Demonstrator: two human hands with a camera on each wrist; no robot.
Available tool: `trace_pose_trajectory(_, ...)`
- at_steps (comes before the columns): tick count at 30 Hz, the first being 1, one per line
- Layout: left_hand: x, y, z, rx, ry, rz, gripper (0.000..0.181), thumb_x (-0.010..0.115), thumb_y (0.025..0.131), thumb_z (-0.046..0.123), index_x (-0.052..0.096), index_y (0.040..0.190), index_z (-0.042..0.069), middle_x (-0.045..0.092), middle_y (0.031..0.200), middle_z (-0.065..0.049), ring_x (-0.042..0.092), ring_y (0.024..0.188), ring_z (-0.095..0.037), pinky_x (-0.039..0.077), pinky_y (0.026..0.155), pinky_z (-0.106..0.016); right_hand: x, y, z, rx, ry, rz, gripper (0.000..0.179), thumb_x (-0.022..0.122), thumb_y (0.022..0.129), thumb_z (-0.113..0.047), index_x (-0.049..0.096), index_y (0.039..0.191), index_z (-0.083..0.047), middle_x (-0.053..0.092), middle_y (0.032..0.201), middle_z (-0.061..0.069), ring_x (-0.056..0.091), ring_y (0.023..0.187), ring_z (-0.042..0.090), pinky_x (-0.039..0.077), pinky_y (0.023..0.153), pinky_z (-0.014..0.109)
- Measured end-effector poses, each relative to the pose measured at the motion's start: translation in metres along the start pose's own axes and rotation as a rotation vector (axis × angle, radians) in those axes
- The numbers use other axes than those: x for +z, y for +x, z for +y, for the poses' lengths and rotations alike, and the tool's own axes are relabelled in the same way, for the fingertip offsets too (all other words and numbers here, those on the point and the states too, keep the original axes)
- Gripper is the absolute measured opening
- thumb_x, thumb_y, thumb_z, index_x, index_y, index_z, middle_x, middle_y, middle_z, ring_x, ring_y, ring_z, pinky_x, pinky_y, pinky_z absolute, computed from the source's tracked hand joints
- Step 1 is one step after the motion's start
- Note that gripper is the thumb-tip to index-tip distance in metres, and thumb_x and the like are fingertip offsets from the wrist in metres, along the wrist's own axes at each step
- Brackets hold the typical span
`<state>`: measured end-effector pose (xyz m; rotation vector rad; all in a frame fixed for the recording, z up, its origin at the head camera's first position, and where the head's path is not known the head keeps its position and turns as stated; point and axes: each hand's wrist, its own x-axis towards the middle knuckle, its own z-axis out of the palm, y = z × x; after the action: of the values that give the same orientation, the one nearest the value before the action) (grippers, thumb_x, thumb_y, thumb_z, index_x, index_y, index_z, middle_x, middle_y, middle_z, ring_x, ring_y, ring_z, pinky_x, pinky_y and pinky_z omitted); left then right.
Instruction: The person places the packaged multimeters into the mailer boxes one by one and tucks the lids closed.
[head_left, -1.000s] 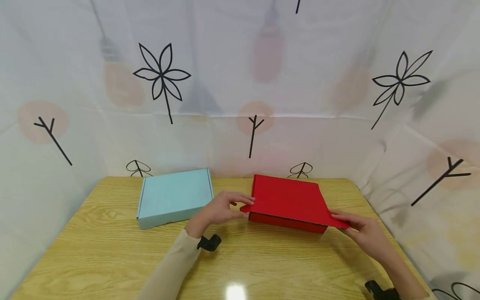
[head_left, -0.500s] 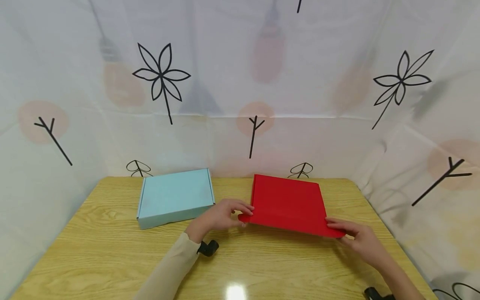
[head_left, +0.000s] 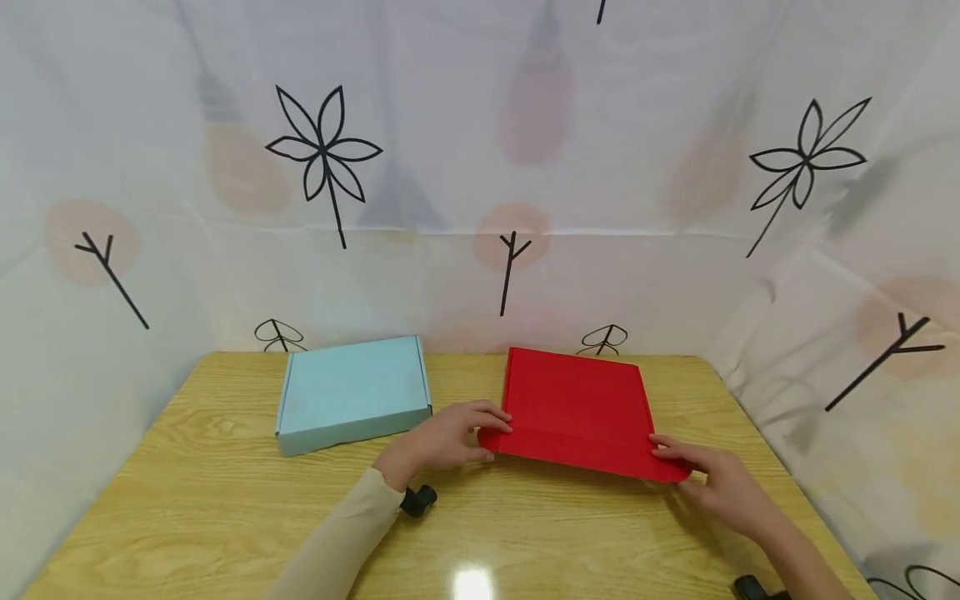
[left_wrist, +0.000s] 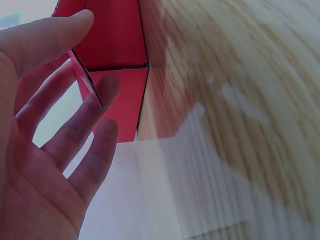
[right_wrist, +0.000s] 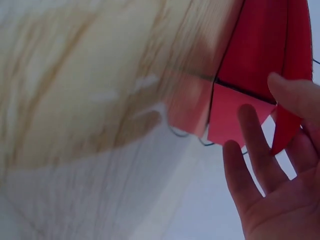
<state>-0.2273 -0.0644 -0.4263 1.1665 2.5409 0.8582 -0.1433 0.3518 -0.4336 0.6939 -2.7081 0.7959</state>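
A red cardboard box [head_left: 577, 396] lies at the right of the table's back half. Its lid's front flap [head_left: 585, 456] sticks out toward me and hides the front wall in the head view. At the flap's left end my left hand [head_left: 453, 435] holds the small tab [left_wrist: 84, 75], fingers on top and thumb below. My right hand [head_left: 716, 483] pinches the flap's right corner [right_wrist: 286, 129] between thumb and fingers. The wrist views show the box's front wall [left_wrist: 112, 35] below the flap and a side wall [right_wrist: 235, 117] resting on the wood.
A light blue cardboard box [head_left: 352, 387], shut, stands left of the red one, right behind my left hand. The wooden table [head_left: 225, 517] ends at a patterned cloth backdrop [head_left: 442, 283] behind and at the sides.
The red lid's front flap has swung out and down toward me, covering the front wall that showed before. Both hands moved slightly nearer with it. The blue box stayed in place.
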Motion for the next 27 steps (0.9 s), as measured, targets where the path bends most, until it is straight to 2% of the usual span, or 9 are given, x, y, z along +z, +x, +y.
trace_pose_trajectory(3,0.0009,0.0013,0.0005,0.006,0.009,0.0,0.043,0.075,0.091,0.02,0.064,0.133,0.025,0.049,0.14,0.015,0.042,0.134,-0.012,0.04,0.107,-0.031,-0.0014,-0.0017,0.0022,0.007,0.032,-0.032,0.053,0.078,0.072,0.013,0.074,0.117,-0.016,0.067,0.127,0.004,0.059,0.113,0.0,0.056,0.077,0.024)
trace_pose_trajectory(7,0.0025,0.0014,0.0,0.008,0.009,0.002,0.044,0.075,0.091,0.018,0.064,0.133,0.024,0.049,0.14,0.015,0.043,0.133,-0.012,0.041,0.106,-0.029,-0.0031,-0.0032,0.0037,0.026,0.103,-0.088,0.048,0.085,0.075,-0.004,0.072,0.119,-0.017,0.064,0.132,0.006,0.053,0.116,-0.006,0.056,0.079,0.023)
trace_pose_trajectory(10,0.0032,0.0012,-0.0003,0.017,0.002,0.006,0.044,0.075,0.091,0.018,0.065,0.133,0.024,0.05,0.14,0.015,0.043,0.133,-0.012,0.042,0.105,-0.028,-0.0045,-0.0039,0.0042,0.045,0.158,-0.114,0.046,0.086,0.077,-0.013,0.071,0.121,-0.017,0.062,0.134,0.008,0.051,0.117,-0.009,0.055,0.081,0.022)
trace_pose_trajectory(16,0.0048,0.0012,-0.0025,0.03,-0.012,0.013,0.044,0.075,0.09,0.018,0.065,0.133,0.024,0.05,0.14,0.014,0.043,0.133,-0.013,0.043,0.104,-0.029,-0.0062,-0.0049,0.0047,0.044,0.216,-0.137,0.045,0.084,0.08,-0.017,0.069,0.123,-0.017,0.06,0.137,0.011,0.047,0.122,-0.01,0.052,0.086,0.021)
trace_pose_trajectory(21,0.0032,0.0003,-0.0031,0.012,-0.04,0.011,0.043,0.076,0.09,0.017,0.066,0.131,0.025,0.049,0.14,0.015,0.043,0.133,-0.012,0.043,0.104,-0.029,-0.0067,-0.0038,0.0041,0.045,0.206,-0.143,0.045,0.084,0.08,-0.017,0.069,0.122,-0.018,0.06,0.137,0.01,0.046,0.123,-0.011,0.053,0.089,0.025)
trace_pose_trajectory(24,0.0013,0.0001,-0.0023,0.003,-0.04,0.009,0.04,0.076,0.09,0.018,0.067,0.129,0.025,0.049,0.14,0.015,0.042,0.133,-0.012,0.042,0.105,-0.03,-0.0076,-0.0031,0.004,0.036,0.165,-0.134,0.044,0.084,0.08,-0.018,0.07,0.122,-0.019,0.06,0.137,0.009,0.048,0.122,-0.009,0.053,0.09,0.028)
trace_pose_trajectory(27,0.0001,0.0012,-0.0012,-0.002,-0.048,0.015,0.037,0.074,0.091,0.02,0.068,0.128,0.025,0.05,0.14,0.013,0.043,0.133,-0.013,0.041,0.106,-0.032,-0.0086,-0.003,0.0032,0.044,0.135,-0.103,0.041,0.083,0.081,-0.019,0.071,0.12,-0.02,0.063,0.134,0.005,0.05,0.121,-0.007,0.051,0.091,0.023)
